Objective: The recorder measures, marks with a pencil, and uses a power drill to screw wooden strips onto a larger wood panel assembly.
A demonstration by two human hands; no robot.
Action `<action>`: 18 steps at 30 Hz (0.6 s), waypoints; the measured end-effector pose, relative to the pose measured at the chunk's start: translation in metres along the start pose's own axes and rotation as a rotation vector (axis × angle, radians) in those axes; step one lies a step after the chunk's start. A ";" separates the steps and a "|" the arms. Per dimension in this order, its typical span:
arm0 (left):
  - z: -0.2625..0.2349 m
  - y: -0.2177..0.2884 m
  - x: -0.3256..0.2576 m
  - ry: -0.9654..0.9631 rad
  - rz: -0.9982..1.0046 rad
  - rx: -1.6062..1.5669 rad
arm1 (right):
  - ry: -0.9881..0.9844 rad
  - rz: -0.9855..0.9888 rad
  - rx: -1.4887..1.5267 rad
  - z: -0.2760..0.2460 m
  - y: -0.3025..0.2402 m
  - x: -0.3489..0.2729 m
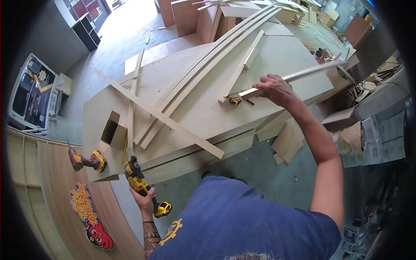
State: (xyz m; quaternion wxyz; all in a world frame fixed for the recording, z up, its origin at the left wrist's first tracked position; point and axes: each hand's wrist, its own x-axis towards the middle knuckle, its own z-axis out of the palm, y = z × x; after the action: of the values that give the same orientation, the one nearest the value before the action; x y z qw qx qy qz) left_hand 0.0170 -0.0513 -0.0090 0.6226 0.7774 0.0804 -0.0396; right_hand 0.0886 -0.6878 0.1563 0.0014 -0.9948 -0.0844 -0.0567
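My left hand [144, 200] is closed around a yellow-and-black cordless multi-tool [138, 180], held beside the near left edge of a pale wooden worktop [199, 121]. My right hand [276, 89] grips a long, thin wooden strip [310, 71] above the worktop's right part. The strip's far right end is blurred. Next to the strip's left end lies a yellow-and-black tape measure [234, 99], with a short dark stick [250, 102] close by. Another wooden strip [173, 123] lies slantwise over a pair of long strips [208, 69] on the worktop.
A cordless drill [86, 161] rests at the worktop's left corner, near an open-topped wooden box [113, 132]. A narrow strip [242, 69] lies beyond the tape measure. Board offcuts [288, 141] lie on the floor below the near edge. Wooden panels [208, 21] stand at the back.
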 end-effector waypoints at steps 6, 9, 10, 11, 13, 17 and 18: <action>-0.006 -0.011 -0.006 0.139 -0.050 -0.061 | -0.113 0.047 -0.179 0.098 0.060 0.042; -0.007 -0.013 -0.012 0.186 -0.012 -0.094 | -0.088 0.072 -0.042 0.163 0.106 0.061; -0.001 -0.011 -0.014 0.186 -0.044 -0.160 | -0.142 0.108 -0.059 0.179 0.124 0.069; 0.005 -0.007 -0.013 0.192 -0.073 -0.228 | -0.195 0.138 -0.079 0.196 0.148 0.072; 0.030 0.003 0.011 0.190 -0.039 -0.280 | -0.158 0.313 -0.212 0.215 0.223 0.059; 0.001 0.012 -0.033 0.424 0.003 -0.024 | 0.034 0.180 0.274 0.223 0.055 0.092; 0.000 0.017 -0.026 0.480 -0.002 0.028 | 0.156 0.018 0.473 0.221 0.027 0.088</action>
State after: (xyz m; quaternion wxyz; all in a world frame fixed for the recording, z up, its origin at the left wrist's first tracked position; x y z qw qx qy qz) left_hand -0.0058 -0.0567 0.0119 0.5748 0.7730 0.2263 0.1444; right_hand 0.2040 -0.6967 -0.0528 0.2414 -0.9601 -0.0859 -0.1118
